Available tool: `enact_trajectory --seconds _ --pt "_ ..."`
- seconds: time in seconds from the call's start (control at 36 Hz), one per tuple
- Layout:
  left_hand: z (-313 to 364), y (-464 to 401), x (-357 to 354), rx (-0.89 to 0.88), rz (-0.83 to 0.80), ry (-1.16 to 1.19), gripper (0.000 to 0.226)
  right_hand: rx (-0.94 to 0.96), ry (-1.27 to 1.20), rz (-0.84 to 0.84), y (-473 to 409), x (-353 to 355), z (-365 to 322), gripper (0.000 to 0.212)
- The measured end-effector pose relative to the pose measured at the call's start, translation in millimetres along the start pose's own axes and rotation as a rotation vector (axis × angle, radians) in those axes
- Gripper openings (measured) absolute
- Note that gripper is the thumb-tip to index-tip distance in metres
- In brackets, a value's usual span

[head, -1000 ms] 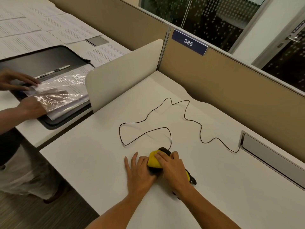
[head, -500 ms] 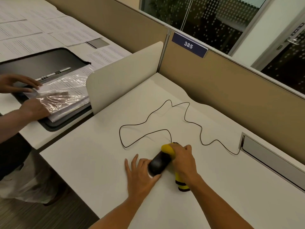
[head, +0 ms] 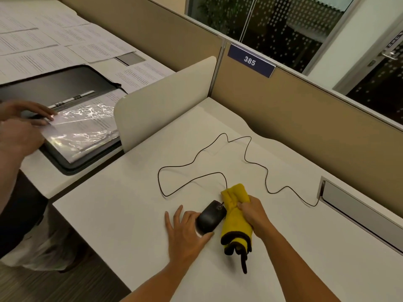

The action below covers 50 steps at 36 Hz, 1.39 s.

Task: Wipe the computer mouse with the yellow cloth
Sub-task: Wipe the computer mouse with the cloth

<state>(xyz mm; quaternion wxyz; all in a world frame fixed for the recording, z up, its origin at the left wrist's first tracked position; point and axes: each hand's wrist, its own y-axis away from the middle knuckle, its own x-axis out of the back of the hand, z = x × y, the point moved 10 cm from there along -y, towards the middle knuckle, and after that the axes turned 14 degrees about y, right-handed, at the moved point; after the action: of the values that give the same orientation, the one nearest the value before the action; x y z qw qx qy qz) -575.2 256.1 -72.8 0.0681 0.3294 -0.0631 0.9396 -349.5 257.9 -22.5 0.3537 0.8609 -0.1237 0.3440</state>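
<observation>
The mouse (head: 210,217) sits just left of the right hand (head: 254,214), which is clenched around the soft, floppy cloth (head: 236,216). The left hand (head: 185,227), fingers spread, braces the mouse's near-left side (light, smooth, likely to skid); its cord (head: 246,153) trails beyond.

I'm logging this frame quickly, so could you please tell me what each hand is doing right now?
Left hand: open, fingers spread, braced against the mouse.
Right hand: closed around the yellow cloth beside the mouse.
</observation>
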Motion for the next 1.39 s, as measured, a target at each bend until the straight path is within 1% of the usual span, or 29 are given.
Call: enact_trajectory --seconds 0.14,0.31,0.61,0.72,0.78,0.86,0.94,1.0,1.06,1.14,1.28,1.33,1.39 --pt "2.3 -0.3 2.4 -0.011 0.024 0.002 0.059 0.029 -0.008 -0.007 4.6 -14.3 -3.0 0.04" --pt "1.3 1.1 2.2 -0.018 0.036 0.001 0.061 0.055 -0.001 0.057 18.8 -22.7 -1.6 0.039" --pt "-2.1 0.2 -0.9 0.002 0.017 0.0 0.063 0.048 -0.092 0.098 35.1 -28.9 14.3 0.032" --pt "-3.3 0.1 -1.0 0.004 0.018 0.012 0.063 0.088 -0.116 0.066 45.4 -33.9 16.6 0.029" --pt "-3.9 0.1 -0.8 0.004 0.017 0.016 0.064 0.078 -0.165 -0.004 47.1 -35.9 21.4 0.028" --pt "-2.0 0.1 -0.3 -0.002 0.011 0.031 0.064 0.005 -0.346 -0.101 47.6 -29.7 30.8 0.03" --pt "0.1 0.3 0.2 -0.002 -0.002 0.039 0.064 -0.022 -0.448 -0.03 42.3 -4.5 28.9 0.024" --pt "0.4 0.6 -0.4 0.002 -0.015 0.023 0.062 0.007 -0.399 0.041 35.8 12.1 18.9 0.024" --pt "0.0 1.0 0.1 0.004 -0.017 0.024 0.062 0.045 -0.283 0.075 28.6 20.6 5.8 0.03" --pt "0.2 1.1 0.7 0.001 -0.009 0.027 0.061 0.117 -0.118 0.065 18.3 17.8 -14.2 0.034" --pt "0.6 0.3 -0.5 -0.001 0.001 0.018 0.06 0.181 0.142 0.026 4.1 -2.9 -32.4 0.039" --pt "1.0 -0.6 -0.3 -0.002 0.004 0.017 0.06 0.188 0.193 0.003 1.5 -12.8 -35.5 0.043" --pt "1.4 -1.0 0.6 -0.005 0.013 0.02 0.059 0.191 0.169 -0.014 1.4 -20.8 -36.4 0.048"
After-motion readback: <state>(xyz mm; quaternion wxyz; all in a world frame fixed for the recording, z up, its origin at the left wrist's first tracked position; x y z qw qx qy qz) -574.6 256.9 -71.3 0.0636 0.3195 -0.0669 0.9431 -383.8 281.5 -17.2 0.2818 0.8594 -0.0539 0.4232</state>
